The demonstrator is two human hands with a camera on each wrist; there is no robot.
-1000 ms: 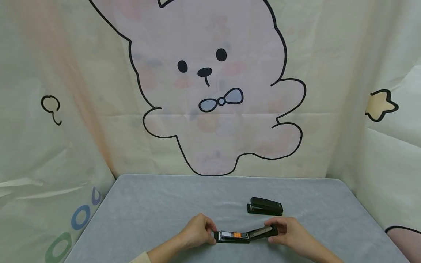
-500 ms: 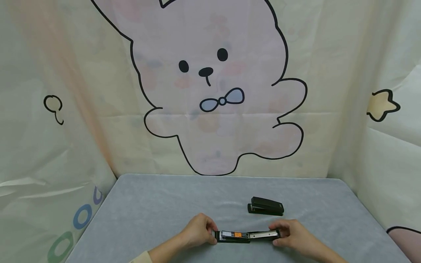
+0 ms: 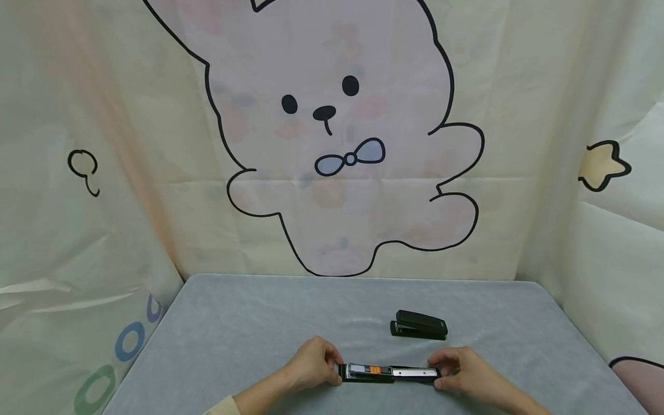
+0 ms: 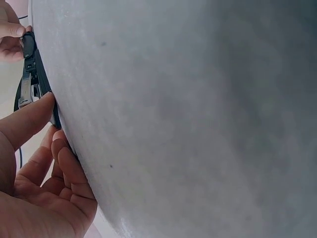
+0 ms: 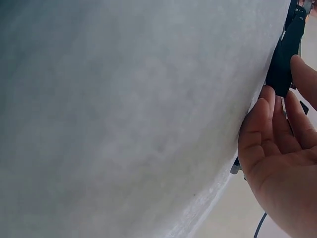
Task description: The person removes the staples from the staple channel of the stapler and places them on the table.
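Fingers (image 3: 332, 364) on opened stapler (image 3: 390, 373), second stapler (image 3: 418, 325) behind.

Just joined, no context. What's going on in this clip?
A person is working on an opened stapler lying flat on the gray table. The left hand grips its left end and the right hand holds its right end. The stapler is folded out, with the metal staple channel and an orange label showing. A second stapler, closed, sits untouched just behind, near the right hand.
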